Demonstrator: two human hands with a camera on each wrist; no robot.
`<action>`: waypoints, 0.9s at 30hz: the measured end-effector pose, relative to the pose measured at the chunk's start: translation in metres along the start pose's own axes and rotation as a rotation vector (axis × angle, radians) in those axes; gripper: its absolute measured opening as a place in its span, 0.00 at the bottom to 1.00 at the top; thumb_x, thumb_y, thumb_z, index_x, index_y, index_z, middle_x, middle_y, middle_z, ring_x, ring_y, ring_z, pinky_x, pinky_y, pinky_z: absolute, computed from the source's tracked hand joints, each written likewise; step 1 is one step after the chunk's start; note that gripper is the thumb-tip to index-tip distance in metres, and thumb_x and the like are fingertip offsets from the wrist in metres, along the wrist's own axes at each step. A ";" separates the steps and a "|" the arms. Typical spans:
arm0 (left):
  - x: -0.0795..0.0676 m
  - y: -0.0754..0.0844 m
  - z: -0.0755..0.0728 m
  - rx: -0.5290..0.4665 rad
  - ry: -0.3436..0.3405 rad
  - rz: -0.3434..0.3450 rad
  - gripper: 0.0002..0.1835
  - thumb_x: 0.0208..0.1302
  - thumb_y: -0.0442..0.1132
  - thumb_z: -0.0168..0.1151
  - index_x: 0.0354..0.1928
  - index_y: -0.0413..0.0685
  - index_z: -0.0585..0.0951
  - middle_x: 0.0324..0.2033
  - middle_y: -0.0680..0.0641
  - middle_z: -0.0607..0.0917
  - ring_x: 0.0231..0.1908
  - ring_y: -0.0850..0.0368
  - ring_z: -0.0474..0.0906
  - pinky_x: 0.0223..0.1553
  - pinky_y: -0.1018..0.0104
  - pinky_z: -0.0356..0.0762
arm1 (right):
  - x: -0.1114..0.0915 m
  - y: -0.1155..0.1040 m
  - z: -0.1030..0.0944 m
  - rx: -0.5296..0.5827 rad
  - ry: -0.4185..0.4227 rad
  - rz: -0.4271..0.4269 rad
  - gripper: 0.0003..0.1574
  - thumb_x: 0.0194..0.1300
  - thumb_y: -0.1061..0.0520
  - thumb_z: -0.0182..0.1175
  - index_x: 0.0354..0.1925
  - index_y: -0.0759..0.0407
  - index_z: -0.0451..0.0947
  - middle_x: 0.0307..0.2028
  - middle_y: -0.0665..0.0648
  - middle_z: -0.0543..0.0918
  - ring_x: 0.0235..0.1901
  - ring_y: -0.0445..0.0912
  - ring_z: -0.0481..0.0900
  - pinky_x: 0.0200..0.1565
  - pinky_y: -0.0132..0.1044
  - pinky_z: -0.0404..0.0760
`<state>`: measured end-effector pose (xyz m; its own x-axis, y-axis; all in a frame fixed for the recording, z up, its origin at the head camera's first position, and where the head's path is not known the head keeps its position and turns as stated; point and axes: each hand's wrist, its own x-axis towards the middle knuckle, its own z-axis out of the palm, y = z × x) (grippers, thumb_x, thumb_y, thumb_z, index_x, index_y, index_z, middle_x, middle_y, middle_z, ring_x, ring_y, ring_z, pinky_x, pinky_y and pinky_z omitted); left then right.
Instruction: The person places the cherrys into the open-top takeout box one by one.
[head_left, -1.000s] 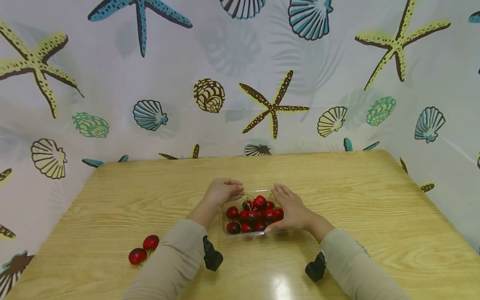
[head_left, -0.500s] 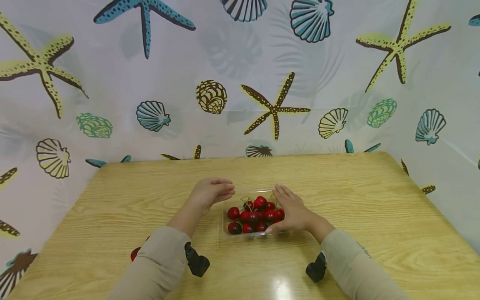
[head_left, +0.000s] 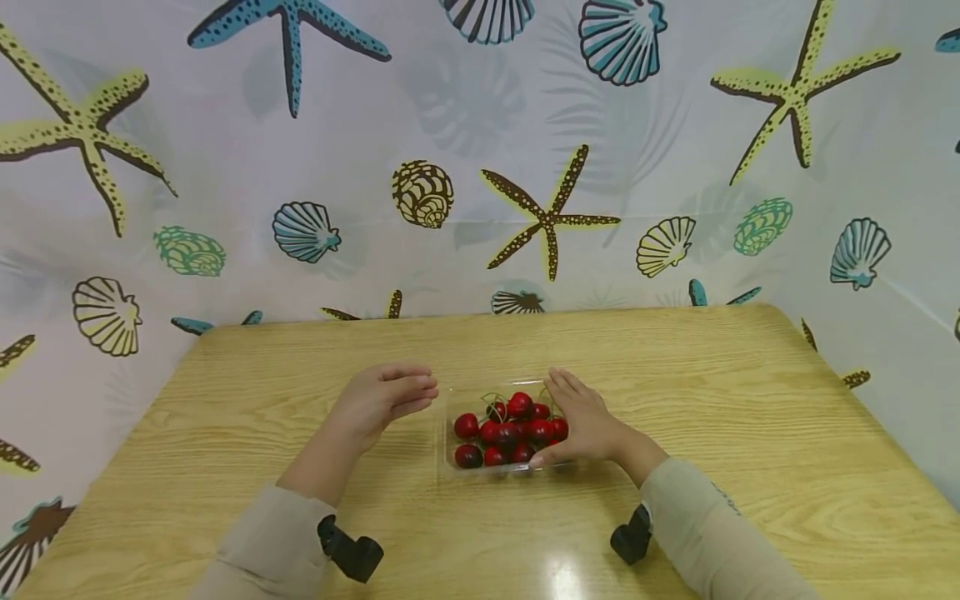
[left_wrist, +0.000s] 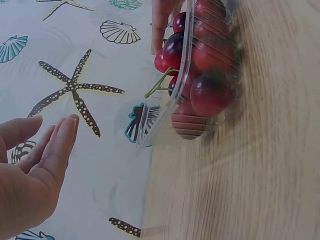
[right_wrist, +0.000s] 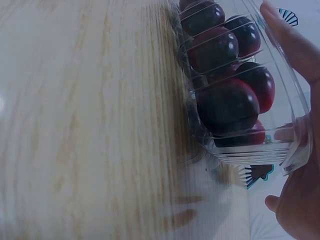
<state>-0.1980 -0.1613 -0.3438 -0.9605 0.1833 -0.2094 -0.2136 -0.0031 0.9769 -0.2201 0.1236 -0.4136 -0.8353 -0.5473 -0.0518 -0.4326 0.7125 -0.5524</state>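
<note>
A clear plastic tray (head_left: 491,471) on the table is heaped with dark red cherries (head_left: 520,406), some with green stems. My right hand (head_left: 585,421) spans the tray's right end, thumb at the front rim and fingers at the back one. In the right wrist view that hand (right_wrist: 305,205) wraps around the tray's end wall. To the left of the tray, my left hand (head_left: 382,404) is held apart from it, fingers extended together. The left wrist view also shows this hand (left_wrist: 37,175) with nothing in it.
The wood-grain table (head_left: 675,358) stands against a white cloth (head_left: 337,150) printed with starfish and shells. Beige sleeves (head_left: 262,542) and black wrist cameras (head_left: 633,535) cover part of the table's front.
My left hand has moved left, away from the tray's rim. Its sleeve now hides the two loose cherries that lay at the left. The right hand has stayed on the tray.
</note>
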 end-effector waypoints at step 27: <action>-0.058 -0.027 -0.056 -0.068 0.022 -0.051 0.29 0.64 0.35 0.55 0.60 0.22 0.60 0.36 0.54 0.83 0.41 0.63 0.81 0.46 0.72 0.75 | -0.001 -0.001 0.000 -0.002 -0.005 0.001 0.74 0.41 0.33 0.68 0.69 0.69 0.42 0.71 0.65 0.40 0.70 0.57 0.34 0.63 0.62 0.41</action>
<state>-0.1467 -0.2267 -0.3605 -0.9515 0.1635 -0.2606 -0.2734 -0.0610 0.9600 -0.2189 0.1237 -0.4133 -0.8340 -0.5489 -0.0561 -0.4328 0.7139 -0.5505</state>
